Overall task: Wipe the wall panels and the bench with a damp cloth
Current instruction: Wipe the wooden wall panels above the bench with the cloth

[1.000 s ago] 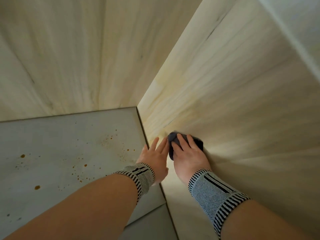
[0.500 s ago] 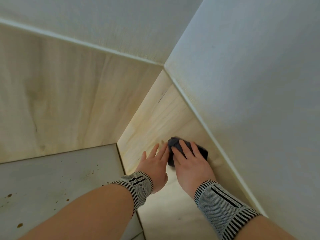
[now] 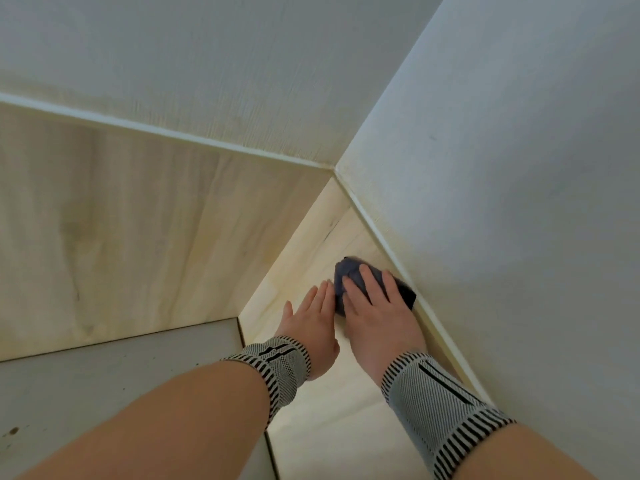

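Observation:
A dark blue-grey cloth (image 3: 349, 271) is pressed flat against the pale wooden wall panel (image 3: 311, 258) on the right, close under the panel's top trim. My right hand (image 3: 377, 317) lies on the cloth with fingers spread over it. Beside it, my left hand (image 3: 308, 327) rests flat on the same panel, fingers together and holding nothing, its fingertips touching the cloth's left edge. A second wooden wall panel (image 3: 138, 237) meets this one in the corner. Both wrists wear striped grey bands.
White painted wall (image 3: 502, 168) rises above a thin trim strip (image 3: 381, 237) that caps the panels. A grey tiled floor (image 3: 104, 375) with small brown specks lies at the lower left, along the foot of the panels.
My view has tilted upward, so the white wall and trim have come into sight. My right hand has slid the cloth up the panel to just under the trim; the left hand followed.

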